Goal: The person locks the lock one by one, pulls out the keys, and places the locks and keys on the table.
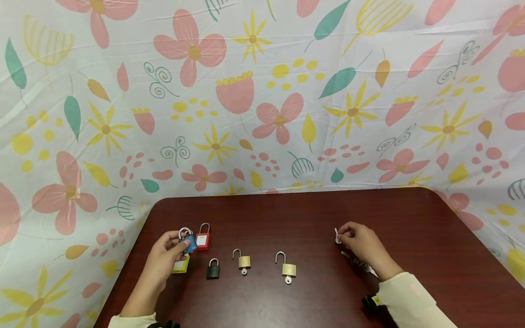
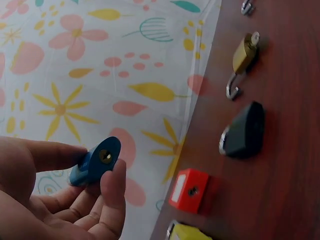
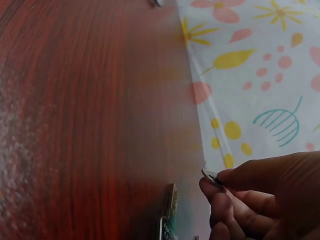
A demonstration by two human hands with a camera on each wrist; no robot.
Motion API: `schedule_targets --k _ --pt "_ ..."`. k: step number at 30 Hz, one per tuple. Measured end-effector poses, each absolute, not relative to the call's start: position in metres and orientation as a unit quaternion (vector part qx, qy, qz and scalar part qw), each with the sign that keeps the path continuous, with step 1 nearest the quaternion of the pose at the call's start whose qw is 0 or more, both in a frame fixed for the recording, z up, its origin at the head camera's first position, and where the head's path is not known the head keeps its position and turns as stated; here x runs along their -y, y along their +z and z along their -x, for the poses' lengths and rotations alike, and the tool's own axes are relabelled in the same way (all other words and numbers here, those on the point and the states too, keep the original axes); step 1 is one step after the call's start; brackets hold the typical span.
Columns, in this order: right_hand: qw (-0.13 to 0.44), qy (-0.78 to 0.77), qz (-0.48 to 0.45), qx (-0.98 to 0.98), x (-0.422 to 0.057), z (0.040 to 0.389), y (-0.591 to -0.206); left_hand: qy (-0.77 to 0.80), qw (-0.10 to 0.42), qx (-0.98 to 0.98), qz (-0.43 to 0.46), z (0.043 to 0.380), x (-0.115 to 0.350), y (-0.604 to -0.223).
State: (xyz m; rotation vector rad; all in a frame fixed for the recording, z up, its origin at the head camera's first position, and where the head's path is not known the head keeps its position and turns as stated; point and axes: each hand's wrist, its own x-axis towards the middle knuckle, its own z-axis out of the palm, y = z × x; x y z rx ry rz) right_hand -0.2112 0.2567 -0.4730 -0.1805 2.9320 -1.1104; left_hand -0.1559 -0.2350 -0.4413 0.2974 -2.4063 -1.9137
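Observation:
My left hand (image 1: 157, 258) pinches a blue padlock (image 1: 190, 244) between thumb and fingers, raised above the left side of the table. Its shackle points up, and the brass keyhole on its underside faces the camera in the left wrist view. On the right, my right hand (image 1: 364, 246) pinches a small silver key (image 1: 337, 237) at its fingertips. Beneath that hand lie several keys (image 1: 356, 261), partly hidden by it. A yellow padlock (image 1: 181, 265) is partly covered by the left hand, and a red padlock (image 1: 203, 241) stands just beside the blue one.
A black padlock (image 1: 213, 271) sits right of the yellow one. Two brass padlocks, one left (image 1: 244, 261) and one right (image 1: 289, 269), lie with raised shackles and keys inserted. Behind the dark wooden table (image 1: 303, 218) hangs a flowered cloth (image 1: 262, 159).

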Motion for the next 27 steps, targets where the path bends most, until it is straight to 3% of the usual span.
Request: schedule_targets --k 21,27 --pt "0.001 -0.316 0.06 -0.947 -0.257 0.213 -0.482 -0.586 -0.146 0.797 -0.005 0.136 0.262 -0.475" --pt "0.004 -0.315 0.059 -0.947 -0.258 0.214 -0.483 -0.551 -0.166 0.818 -0.001 0.131 0.261 -0.477"
